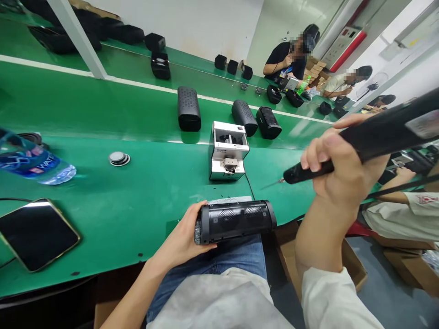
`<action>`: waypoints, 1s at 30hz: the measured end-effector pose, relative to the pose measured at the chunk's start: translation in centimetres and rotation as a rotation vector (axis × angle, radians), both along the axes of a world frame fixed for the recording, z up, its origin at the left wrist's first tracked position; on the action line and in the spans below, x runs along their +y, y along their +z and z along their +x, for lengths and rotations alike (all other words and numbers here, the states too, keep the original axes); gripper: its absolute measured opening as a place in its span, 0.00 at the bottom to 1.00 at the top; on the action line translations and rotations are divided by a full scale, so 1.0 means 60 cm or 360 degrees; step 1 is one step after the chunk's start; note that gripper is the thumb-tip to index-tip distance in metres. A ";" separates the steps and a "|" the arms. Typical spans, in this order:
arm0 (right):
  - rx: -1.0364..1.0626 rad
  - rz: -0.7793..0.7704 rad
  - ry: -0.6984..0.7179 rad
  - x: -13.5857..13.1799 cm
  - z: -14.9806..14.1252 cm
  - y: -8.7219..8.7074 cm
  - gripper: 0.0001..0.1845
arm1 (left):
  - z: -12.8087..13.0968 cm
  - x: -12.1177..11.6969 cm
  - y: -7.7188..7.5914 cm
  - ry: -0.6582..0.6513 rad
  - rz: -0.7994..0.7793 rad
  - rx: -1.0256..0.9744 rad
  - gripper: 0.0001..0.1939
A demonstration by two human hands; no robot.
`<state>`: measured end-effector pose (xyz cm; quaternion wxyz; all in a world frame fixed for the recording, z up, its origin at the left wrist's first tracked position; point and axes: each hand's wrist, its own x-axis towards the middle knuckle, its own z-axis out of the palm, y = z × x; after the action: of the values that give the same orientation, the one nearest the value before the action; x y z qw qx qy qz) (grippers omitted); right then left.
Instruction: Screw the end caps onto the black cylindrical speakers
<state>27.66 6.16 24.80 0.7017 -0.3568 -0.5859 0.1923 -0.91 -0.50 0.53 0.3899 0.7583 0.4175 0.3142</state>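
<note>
My left hand [187,233] is closed around the left end of a black speaker housing [240,219], which lies lengthwise at the table's front edge with its perforated grille side up. Raised at the right, my right hand [346,169] grips a black electric screwdriver [387,125]. Its thin bit points left and down, well apart from the speaker housing. Just beyond the housing stands a silver screw feeder [229,153]. The fingers under the housing are partly hidden.
Black speaker housings [189,108] line the green bench [137,109] behind the feeder. To the left are a water bottle [37,160], a phone [39,235] and small round discs [118,158]. A cardboard box [355,269] sits below right. Co-workers [291,55] sit across and to the right.
</note>
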 end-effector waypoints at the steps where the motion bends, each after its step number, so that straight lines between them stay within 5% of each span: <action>1: 0.0024 0.0069 -0.0017 0.009 -0.017 0.006 0.14 | 0.000 0.000 0.001 -0.0004 -0.0004 0.0003 0.55; 9: -0.0027 0.0237 -0.0014 0.138 -0.116 -0.052 0.22 | 0.001 -0.001 0.000 -0.0005 -0.0012 -0.0005 0.56; 19: -0.0053 0.0181 0.0131 0.188 -0.096 -0.077 0.32 | 0.004 0.002 0.006 -0.0036 0.0041 -0.0055 0.57; 24: -0.0031 0.0031 0.0131 0.156 -0.098 -0.069 0.30 | 0.005 0.003 0.002 -0.0046 0.0075 -0.0068 0.59; 30: 0.0148 -0.0037 0.0259 0.005 -0.112 -0.004 0.15 | 0.003 0.003 -0.007 -0.0080 0.0204 -0.0045 0.67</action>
<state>20.92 6.47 24.57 0.7062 -0.3068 -0.5774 0.2717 -0.72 -0.30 0.09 0.3541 0.7875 0.3717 0.3412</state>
